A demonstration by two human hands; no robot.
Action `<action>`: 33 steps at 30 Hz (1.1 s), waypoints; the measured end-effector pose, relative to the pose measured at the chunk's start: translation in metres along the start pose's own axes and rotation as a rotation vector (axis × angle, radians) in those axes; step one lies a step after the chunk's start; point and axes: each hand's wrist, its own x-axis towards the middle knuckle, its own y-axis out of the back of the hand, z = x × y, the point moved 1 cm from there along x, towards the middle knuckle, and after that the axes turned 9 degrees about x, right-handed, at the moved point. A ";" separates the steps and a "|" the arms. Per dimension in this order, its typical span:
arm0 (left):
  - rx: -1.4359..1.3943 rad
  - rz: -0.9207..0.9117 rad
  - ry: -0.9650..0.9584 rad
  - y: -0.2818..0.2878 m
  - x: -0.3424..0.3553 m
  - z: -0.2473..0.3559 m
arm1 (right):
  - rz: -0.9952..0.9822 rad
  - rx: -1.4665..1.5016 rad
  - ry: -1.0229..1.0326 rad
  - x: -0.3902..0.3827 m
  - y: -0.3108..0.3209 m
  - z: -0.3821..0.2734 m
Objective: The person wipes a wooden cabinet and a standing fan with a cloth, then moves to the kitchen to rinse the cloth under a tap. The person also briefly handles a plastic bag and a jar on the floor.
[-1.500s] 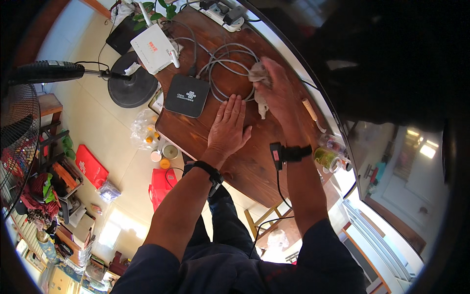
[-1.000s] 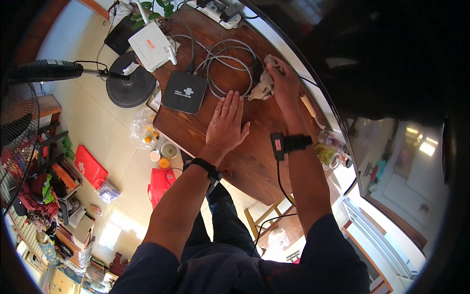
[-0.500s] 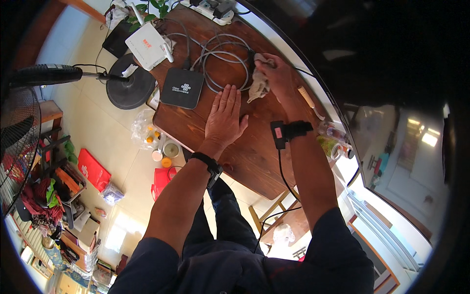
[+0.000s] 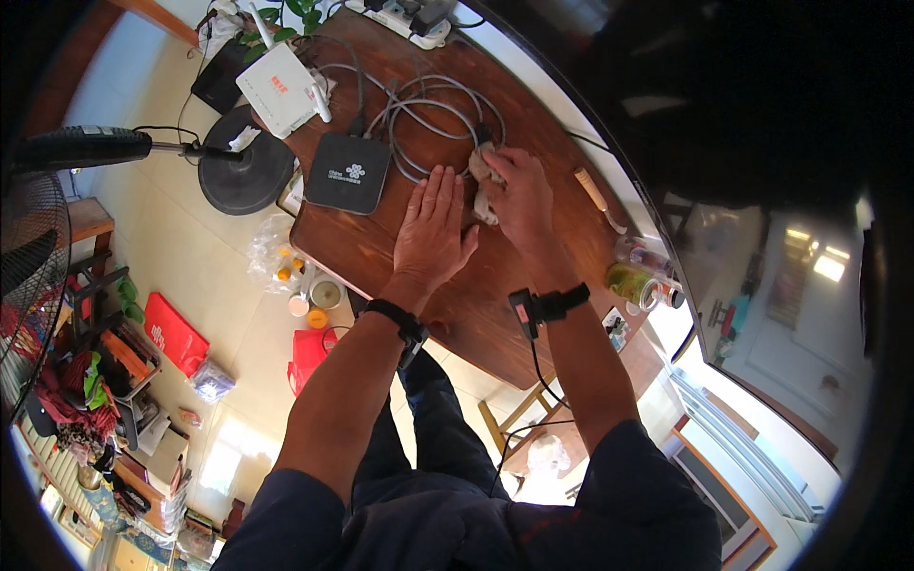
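My left hand (image 4: pixel 431 228) lies flat on the dark wooden table (image 4: pixel 476 309), fingers stretched out. Its fingertips are beside a loose coil of grey cable (image 4: pixel 392 141). Bunched in the fingers of my right hand (image 4: pixel 526 195) is a pale, dirty rag (image 4: pixel 485 164), pressed down close to the right side of the coil. Part of the rag is hidden under the hand. To the left of my hands sits a flat black set-top box (image 4: pixel 345 195), with cables at its far side. Beyond it, a white router (image 4: pixel 276 103) with antennas stands near the table's left edge.
A big black screen (image 4: pixel 685 181) borders the table on the right. Along that side lie a wooden-handled tool (image 4: pixel 591 189) and glass jars (image 4: pixel 632 285). A power strip (image 4: pixel 411 23) is at the far edge. On the left stands a fan with a round base (image 4: pixel 243 176).
My right hand has moved left with the rag, nearer to my left hand, and the rag is more bunched up. My left hand stays flat in about the same place.
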 end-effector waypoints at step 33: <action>-0.005 -0.011 0.017 -0.002 0.001 0.000 | 0.099 -0.076 0.220 0.108 -0.006 0.021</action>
